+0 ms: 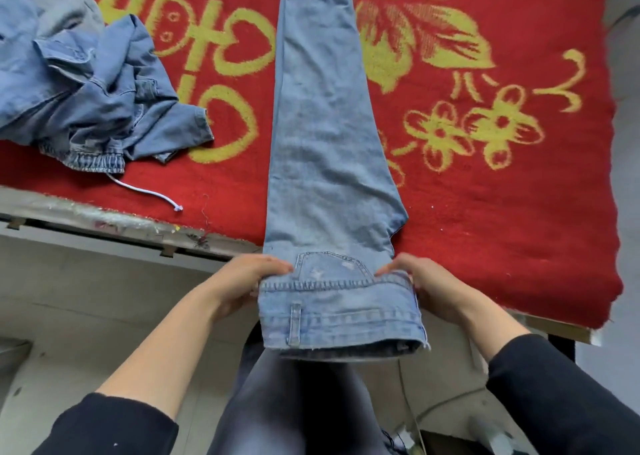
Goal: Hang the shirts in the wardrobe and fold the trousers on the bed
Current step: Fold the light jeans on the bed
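In the upper left of the frame a crumpled pile of denim clothes (86, 84) lies on the bed, cut off by the left and top edges. A white drawstring (149, 191) trails from it toward the bed's near edge.

Lower centre, the left hand (242, 281) reaches in with a bare forearm and a pushed-up dark sleeve. It grips the waistband's left end, thumb on top and fingers hidden under the cloth.

The light blue trousers (325, 143) are folded leg on leg. They run from the hems at top centre down to the waistband, which overhangs the bed edge above the person's legs.

The right hand (426, 288) holds the waistband's right end, fingertips curled over its top.

The red blanket (519, 195) carries yellow flowers and large yellow lettering, upper left of the trousers, partly covered and not readable.
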Tool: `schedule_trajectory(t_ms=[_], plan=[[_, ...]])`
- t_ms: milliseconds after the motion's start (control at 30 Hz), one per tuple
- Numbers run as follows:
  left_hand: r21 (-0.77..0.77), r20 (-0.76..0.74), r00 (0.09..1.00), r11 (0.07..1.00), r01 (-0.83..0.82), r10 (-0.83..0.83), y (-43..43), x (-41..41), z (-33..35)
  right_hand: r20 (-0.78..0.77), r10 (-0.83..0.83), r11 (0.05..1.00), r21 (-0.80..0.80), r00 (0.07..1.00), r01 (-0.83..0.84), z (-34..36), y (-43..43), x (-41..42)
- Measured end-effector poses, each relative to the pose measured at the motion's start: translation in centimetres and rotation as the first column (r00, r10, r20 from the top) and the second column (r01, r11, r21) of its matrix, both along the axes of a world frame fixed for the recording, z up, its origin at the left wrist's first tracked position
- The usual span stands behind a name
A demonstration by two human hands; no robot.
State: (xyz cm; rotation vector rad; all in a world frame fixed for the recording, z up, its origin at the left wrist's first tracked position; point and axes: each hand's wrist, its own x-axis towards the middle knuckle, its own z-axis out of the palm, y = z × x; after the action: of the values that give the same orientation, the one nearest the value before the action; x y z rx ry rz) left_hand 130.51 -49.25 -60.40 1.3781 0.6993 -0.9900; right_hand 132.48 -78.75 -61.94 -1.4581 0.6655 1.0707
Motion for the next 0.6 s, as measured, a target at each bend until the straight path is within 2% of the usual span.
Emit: schedule_trajectory(t_ms=[100,167,233,300,367,433,500,600], plan=[[-0.169,-0.006,0.955,0.941,-0.295,0.298,0.9,3.4,0.7,-0.089,-0.307,0.917,0.240,0.948,0.319,1.0,-0.4,2.8],[-0.283,-0.019,0.864,0.826,-0.488,0.504,1.4,5.9,1.0,-0.066,-0.389,0.845,0.371,0.919,0.384,2.1,-0.2,5.1],[-0.390,0.001,0.813,0.749,-0.536,0.583,1.5,8.4,1.1,-0.005,-0.401,0.826,0.431,0.916,0.364,2.9,0.3,7.3],[-0.338,0.159,0.854,0.840,-0.424,0.495,1.1,10.7,1.3,0.080,-0.376,0.853,0.418,0.923,0.311,3.8,1.2,9.7],[-0.171,0.309,0.887,0.938,-0.303,0.342,0.7,13.0,1.4,0.198,-0.288,0.911,0.359,0.937,0.204,4.1,2.2,12.7],[-0.022,0.362,0.903,0.970,-0.242,0.233,0.5,15.3,0.9,0.321,-0.110,0.984,0.167,0.941,0.058,3.7,3.3,15.6],[0.095,0.404,0.893,0.962,-0.255,0.196,0.6,17.8,0.2,0.392,0.003,0.998,-0.064,0.920,0.024,2.7,4.1,18.6],[0.257,0.518,0.849,0.928,-0.271,0.104,1.8,21.8,-1.8,0.520,0.114,0.967,-0.254,0.847,0.027,0.8,4.8,22.9]])
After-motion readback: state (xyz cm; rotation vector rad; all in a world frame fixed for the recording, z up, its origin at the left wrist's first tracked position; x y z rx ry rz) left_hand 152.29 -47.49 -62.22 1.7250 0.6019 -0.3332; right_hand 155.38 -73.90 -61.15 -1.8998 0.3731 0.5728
